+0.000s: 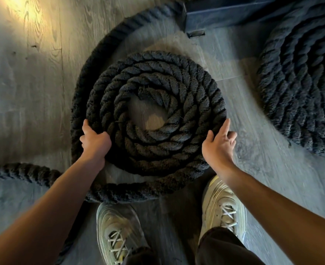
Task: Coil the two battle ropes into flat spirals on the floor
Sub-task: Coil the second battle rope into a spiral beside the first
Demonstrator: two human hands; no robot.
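Trailing loose along the floor's (33, 92) left edge, a free length of rope (20, 172), then sweeping round the half-wound spiral (154, 113) at centre. Left hand (94, 141) clenched on the spiral's outer turn at its near-left rim; right hand (218, 143) spread open, fingers pressed flat against the near-right rim, gripping nothing. Second coil (301, 92) lying flat by the right edge, well apart, beyond pale sneakers (222, 205).
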